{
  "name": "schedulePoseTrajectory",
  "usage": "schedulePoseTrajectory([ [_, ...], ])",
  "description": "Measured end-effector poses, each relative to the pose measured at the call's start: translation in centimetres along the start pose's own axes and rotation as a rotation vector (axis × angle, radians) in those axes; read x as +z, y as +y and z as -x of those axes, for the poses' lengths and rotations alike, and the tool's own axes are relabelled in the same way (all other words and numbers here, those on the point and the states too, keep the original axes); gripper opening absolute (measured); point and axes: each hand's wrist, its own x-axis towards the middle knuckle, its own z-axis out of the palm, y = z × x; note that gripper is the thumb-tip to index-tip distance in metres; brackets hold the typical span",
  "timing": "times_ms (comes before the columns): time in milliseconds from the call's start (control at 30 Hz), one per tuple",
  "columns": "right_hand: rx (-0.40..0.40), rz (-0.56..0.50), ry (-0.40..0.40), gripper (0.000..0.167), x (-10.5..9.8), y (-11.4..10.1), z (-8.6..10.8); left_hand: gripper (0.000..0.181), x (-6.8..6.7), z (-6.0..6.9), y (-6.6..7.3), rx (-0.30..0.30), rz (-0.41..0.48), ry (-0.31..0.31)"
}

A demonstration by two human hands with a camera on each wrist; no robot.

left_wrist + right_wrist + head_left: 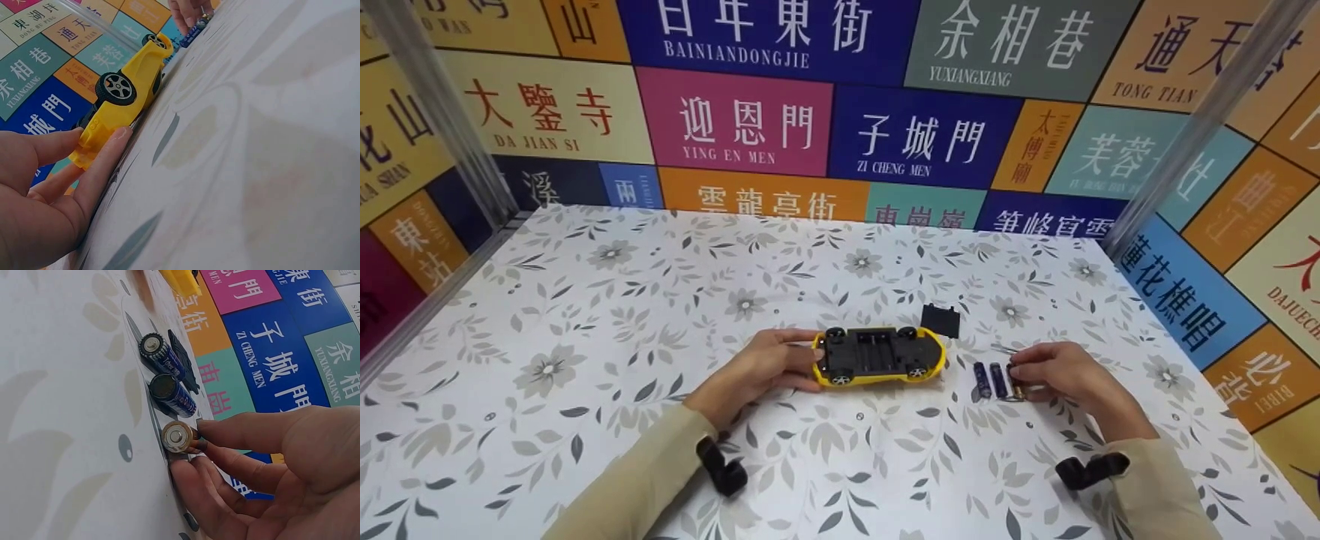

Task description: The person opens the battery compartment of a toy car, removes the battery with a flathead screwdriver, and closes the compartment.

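Observation:
A yellow toy car (877,358) lies upside down, wheels up, its black underside showing an uncovered battery compartment. My left hand (765,364) grips one end of it; in the left wrist view the thumb and fingers of the left hand (62,191) pinch the yellow body (109,115). My right hand (1061,375) pinches a gold-coloured battery (1018,382). In the right wrist view the battery (177,437) sits between thumb and fingers of the right hand (270,472). Beside it lie two blue batteries, one (998,380) nearer and another (981,380) farther left.
A black cover (941,320) lies behind the car's right end. A thin dark object (1005,349) is by the right fingertips, too small to identify. The table (660,300) has a floral cloth, with a wall of coloured sign panels behind and clear posts at both sides.

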Motion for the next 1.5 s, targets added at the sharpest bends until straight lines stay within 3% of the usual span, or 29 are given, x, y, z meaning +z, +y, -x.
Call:
schedulePoseTrajectory([
  [233, -0.004, -0.009, -0.003, 0.046, -0.3, -0.2, 0.1, 0.055, 0.0, 0.0, 0.0, -0.012, 0.004, 0.01],
  [633, 0.009, 0.095, 0.01, 0.053, -1.2, -0.5, 0.5, 0.053, -0.1, 0.0, -0.1, -0.002, -0.002, 0.006],
  [833, 0.001, 0.063, 0.003, 0.055, -1.5, -0.4, 0.5, 0.053, -0.3, 0.0, -0.2, 0.004, 0.017, -0.022],
  [1500, 0.011, 0.059, 0.023, 0.049, -2.0, -0.1, 0.6, 0.053, -0.1, 0.0, -0.1, 0.002, 0.006, -0.015],
])
